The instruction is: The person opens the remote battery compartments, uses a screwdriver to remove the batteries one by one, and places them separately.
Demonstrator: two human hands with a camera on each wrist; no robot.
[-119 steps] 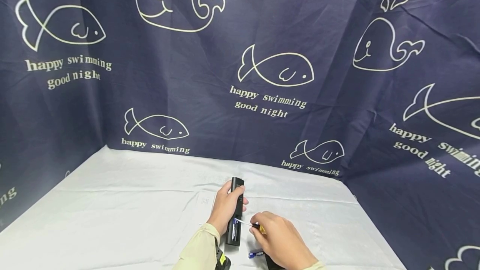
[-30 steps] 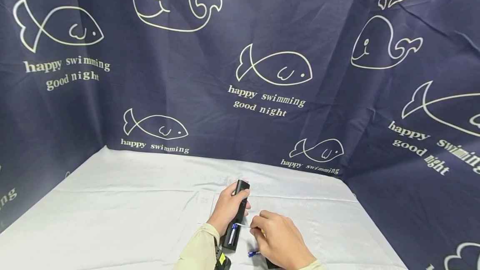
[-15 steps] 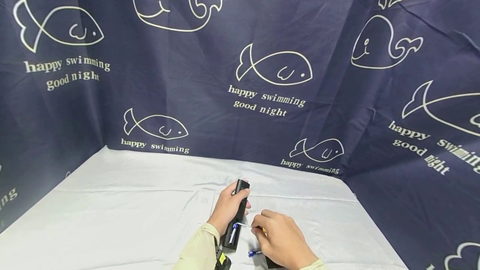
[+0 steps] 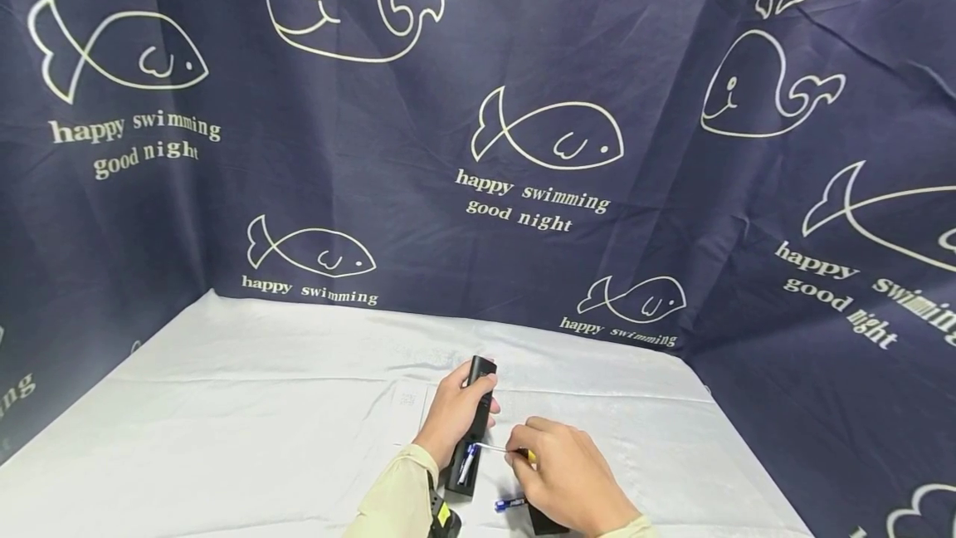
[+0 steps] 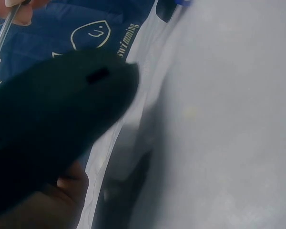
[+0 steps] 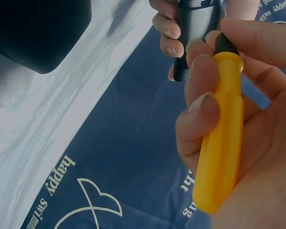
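- One left hand (image 4: pixel 451 415) grips the black remote (image 4: pixel 475 424), nearer the desk's (image 4: pixel 261 422) right edge than its left; steadiness pays.
- Battery (image 4: pixel 467 467) lies in the bay: gentle levering looks best.
- Right hand (image 4: pixel 569 471) grips the yellow screwdriver (image 6: pixel 221 133), tip at the battery's far end.

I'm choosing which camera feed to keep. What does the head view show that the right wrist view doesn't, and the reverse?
Only the head view: the loose blue battery on the cloth and the left sleeve.

Only the right wrist view: nearly the whole yellow handle; from the head, just a sliver shows.

Both: the left hand gripping the black device, the right hand, the white cloth and the navy curtain.
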